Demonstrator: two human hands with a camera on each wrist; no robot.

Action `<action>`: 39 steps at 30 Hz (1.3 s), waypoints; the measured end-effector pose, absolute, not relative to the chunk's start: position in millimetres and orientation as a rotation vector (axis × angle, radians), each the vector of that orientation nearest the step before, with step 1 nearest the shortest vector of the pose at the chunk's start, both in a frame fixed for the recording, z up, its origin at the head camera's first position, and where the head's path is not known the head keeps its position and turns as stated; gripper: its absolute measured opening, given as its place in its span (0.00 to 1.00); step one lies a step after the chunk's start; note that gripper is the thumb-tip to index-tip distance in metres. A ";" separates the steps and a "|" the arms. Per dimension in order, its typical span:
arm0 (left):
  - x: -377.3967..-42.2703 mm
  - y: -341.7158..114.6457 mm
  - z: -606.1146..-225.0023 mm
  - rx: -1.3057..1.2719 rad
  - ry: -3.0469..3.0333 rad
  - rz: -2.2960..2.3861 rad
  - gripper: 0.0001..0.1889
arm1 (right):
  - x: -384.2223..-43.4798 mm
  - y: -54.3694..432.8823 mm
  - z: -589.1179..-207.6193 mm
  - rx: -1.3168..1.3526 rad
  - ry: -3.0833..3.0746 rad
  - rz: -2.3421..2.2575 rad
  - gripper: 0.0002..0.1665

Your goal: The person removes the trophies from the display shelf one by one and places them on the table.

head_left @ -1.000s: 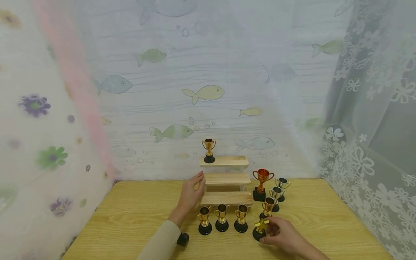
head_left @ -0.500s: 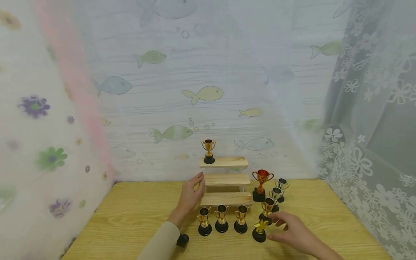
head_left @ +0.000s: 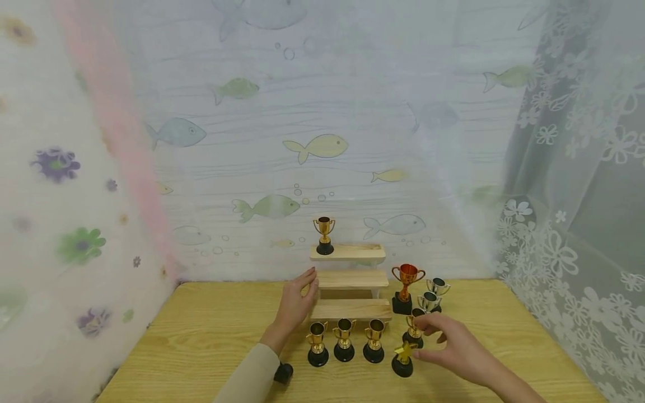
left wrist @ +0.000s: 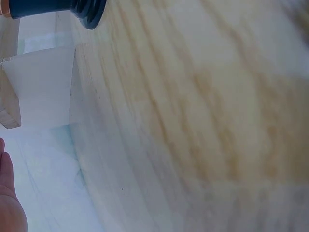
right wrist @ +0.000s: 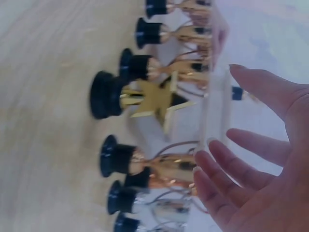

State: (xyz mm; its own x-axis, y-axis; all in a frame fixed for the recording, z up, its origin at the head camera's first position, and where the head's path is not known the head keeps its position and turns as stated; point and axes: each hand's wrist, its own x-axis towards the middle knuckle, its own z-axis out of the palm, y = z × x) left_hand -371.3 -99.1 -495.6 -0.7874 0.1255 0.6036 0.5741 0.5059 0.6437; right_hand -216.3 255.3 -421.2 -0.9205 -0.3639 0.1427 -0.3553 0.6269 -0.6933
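My left hand [head_left: 296,302] lies with fairly straight fingers against the left side of a three-step wooden display stand [head_left: 355,309]. In the left wrist view only part of that hand [left wrist: 8,205] shows. My right hand [head_left: 456,350], fingers spread, hovers at the right of a gold star trophy [head_left: 403,358] on a black base. Its fingertips overlap a gold trophy cup [head_left: 413,333] behind the star in the head view. In the right wrist view the gap between thumb and fingers holds nothing. One gold trophy cup [head_left: 325,229] stands on the top step's left end.
Several gold trophy cups [head_left: 344,338] line up before the stand. At its right stand a larger copper-red trophy cup [head_left: 407,280] and two silver trophy cups [head_left: 429,302]. A small black object [head_left: 284,373] lies by the left sleeve [head_left: 252,372]. Printed curtains hang behind the table [head_left: 211,330].
My right hand has let go of the star trophy and moved slightly up and to the right, towards the gold cup behind it. The left hand has stayed at the stand.
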 end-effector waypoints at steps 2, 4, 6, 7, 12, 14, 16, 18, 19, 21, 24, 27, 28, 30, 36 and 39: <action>-371.1 -98.8 -495.3 -0.574 -2.260 -1.222 0.19 | -217.2 251.6 -415.1 -0.639 2.845 -1.196 0.32; -370.9 -98.6 -495.0 -0.576 -2.259 -1.222 0.19 | -219.0 248.0 -409.4 -0.659 2.867 -1.193 0.32; -370.7 -98.5 -494.9 -0.575 -2.262 -1.223 0.19 | -220.3 244.4 -404.0 -0.685 2.889 -1.192 0.32; -370.7 -98.5 -495.0 -0.576 -2.261 -1.226 0.19 | -221.1 242.7 -401.8 -0.692 2.897 -1.197 0.32; -369.9 -98.8 -496.8 -0.581 -2.271 -1.223 0.19 | -225.2 233.8 -394.0 -0.711 2.925 -1.227 0.33; -369.6 -99.0 -497.8 -0.585 -2.272 -1.222 0.19 | -227.1 229.5 -391.8 -0.705 2.931 -1.234 0.33; -369.4 -99.2 -498.6 -0.586 -2.273 -1.222 0.19 | -228.9 224.7 -389.7 -0.691 2.937 -1.244 0.33; -369.2 -99.3 -498.8 -0.583 -2.274 -1.225 0.19 | -231.1 219.8 -388.0 -0.684 2.946 -1.249 0.33; -369.5 -99.3 -498.8 -0.584 -2.272 -1.225 0.20 | -232.2 217.5 -387.5 -0.687 2.949 -1.253 0.32; -369.6 -99.3 -498.4 -0.586 -2.274 -1.226 0.20 | -234.4 213.0 -386.7 -0.693 2.960 -1.261 0.32; -369.7 -99.2 -497.3 -0.586 -2.276 -1.232 0.20 | -237.6 207.5 -385.8 -0.713 2.972 -1.269 0.33; -369.2 -99.1 -495.8 -0.586 -2.279 -1.239 0.20 | -241.0 203.4 -385.6 -0.727 2.981 -1.269 0.34; -369.0 -99.1 -495.5 -0.584 -2.282 -1.238 0.20 | -242.1 202.3 -385.7 -0.729 2.979 -1.272 0.34; -368.8 -99.2 -495.0 -0.580 -2.288 -1.233 0.20 | -244.3 200.6 -386.1 -0.735 2.975 -1.273 0.34; -368.3 -99.4 -494.1 -0.577 -2.289 -1.227 0.19 | -250.8 196.4 -385.2 -0.726 2.949 -1.324 0.32; -368.3 -99.3 -493.6 -0.581 -2.280 -1.224 0.19 | -253.7 194.3 -382.8 -0.749 2.956 -1.330 0.32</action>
State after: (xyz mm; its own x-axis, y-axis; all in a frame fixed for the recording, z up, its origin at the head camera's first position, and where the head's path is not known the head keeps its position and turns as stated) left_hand -368.3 -99.3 -493.6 -0.7923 0.1377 0.5944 0.5715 0.5090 0.6437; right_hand -253.7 194.3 -382.8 -0.8825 -0.3230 0.3418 -0.4700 0.5825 -0.6632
